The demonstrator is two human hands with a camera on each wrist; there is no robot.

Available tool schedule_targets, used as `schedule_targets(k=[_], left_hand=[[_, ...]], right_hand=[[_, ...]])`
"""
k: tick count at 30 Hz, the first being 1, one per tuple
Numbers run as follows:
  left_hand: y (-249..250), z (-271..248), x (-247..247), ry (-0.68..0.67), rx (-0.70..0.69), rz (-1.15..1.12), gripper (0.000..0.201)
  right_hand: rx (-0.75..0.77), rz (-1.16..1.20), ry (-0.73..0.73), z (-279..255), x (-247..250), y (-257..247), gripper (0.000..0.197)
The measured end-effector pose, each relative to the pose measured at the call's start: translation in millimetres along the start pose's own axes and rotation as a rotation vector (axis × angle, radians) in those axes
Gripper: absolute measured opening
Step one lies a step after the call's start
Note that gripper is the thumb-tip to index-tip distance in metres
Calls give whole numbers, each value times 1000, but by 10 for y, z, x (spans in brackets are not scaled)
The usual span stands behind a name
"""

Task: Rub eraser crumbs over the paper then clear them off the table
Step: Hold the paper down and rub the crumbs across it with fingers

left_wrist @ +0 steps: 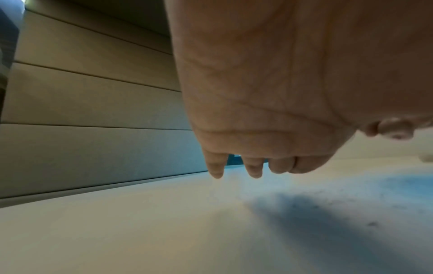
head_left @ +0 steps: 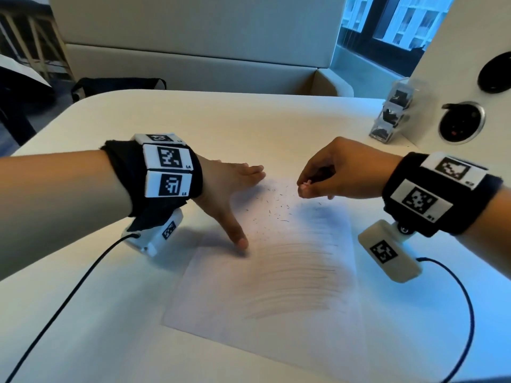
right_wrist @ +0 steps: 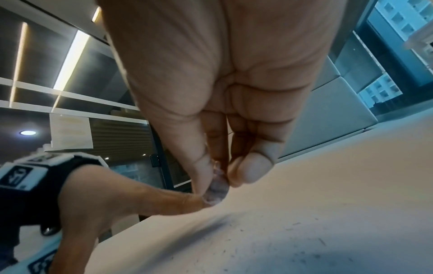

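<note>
A white sheet of paper (head_left: pixel 276 272) with grey pencil shading lies on the white table (head_left: pixel 110 327). Dark eraser crumbs (head_left: pixel 272 205) are scattered over its far part. My left hand (head_left: pixel 229 194) lies flat with straight fingers on the paper's far left corner, thumb tip pressing the left edge. My right hand (head_left: pixel 320 178) hovers just above the paper's far right part and pinches a small pinkish eraser (head_left: pixel 305 186) between thumb and fingers. In the right wrist view the eraser (right_wrist: pixel 216 187), grey with graphite, shows at the fingertips. Crumbs (right_wrist: pixel 304 241) dot the sheet below.
A clear plastic tiered holder (head_left: pixel 392 111) with dark items stands at the back right beside a white panel with round sockets (head_left: pixel 461 123). Cables (head_left: pixel 69 299) trail from both wrist cameras over the table. A cushioned bench (head_left: pixel 193 64) runs behind the table.
</note>
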State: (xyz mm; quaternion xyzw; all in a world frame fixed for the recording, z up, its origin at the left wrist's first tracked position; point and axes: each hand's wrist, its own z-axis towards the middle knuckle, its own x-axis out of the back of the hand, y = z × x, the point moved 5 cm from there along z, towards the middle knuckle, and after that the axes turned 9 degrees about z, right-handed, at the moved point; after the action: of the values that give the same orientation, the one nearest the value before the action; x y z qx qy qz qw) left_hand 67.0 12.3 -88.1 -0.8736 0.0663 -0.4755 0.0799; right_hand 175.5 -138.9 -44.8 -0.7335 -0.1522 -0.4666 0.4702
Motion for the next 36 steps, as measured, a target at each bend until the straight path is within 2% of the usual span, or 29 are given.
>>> schedule_targets(k=[3, 9, 11, 14, 19, 24, 29, 33, 34, 36], left_hand=[[220, 21, 118, 41, -38, 30, 139], [444, 113, 84, -1, -57, 58, 140], [445, 124, 61, -9, -50, 58, 140], [451, 113, 59, -8, -45, 80, 139], [437, 115, 55, -20, -38, 52, 138], [448, 100, 62, 0, -38, 46, 135], [428, 140, 33, -24, -40, 68, 139], [440, 149, 27, 29, -63, 17, 139], [441, 153, 31, 33, -66, 18, 138], [447, 139, 39, 11, -57, 53, 138]], right_hand=[[-3, -104, -15, 40, -89, -10, 14], [-58, -259, 21, 144, -216, 84, 20], [-38, -221, -25, 104, -306, 52, 19], [10, -149, -169, 48, -466, -71, 17], [-57, -202, -27, 208, -272, 31, 20], [27, -104, -229, 31, -550, -159, 17], [-31, -166, -57, 147, -326, 17, 18], [26, -76, -259, -37, -586, -159, 16], [31, -74, -278, -45, -598, -172, 16], [11, -105, -213, 36, -489, -90, 18]])
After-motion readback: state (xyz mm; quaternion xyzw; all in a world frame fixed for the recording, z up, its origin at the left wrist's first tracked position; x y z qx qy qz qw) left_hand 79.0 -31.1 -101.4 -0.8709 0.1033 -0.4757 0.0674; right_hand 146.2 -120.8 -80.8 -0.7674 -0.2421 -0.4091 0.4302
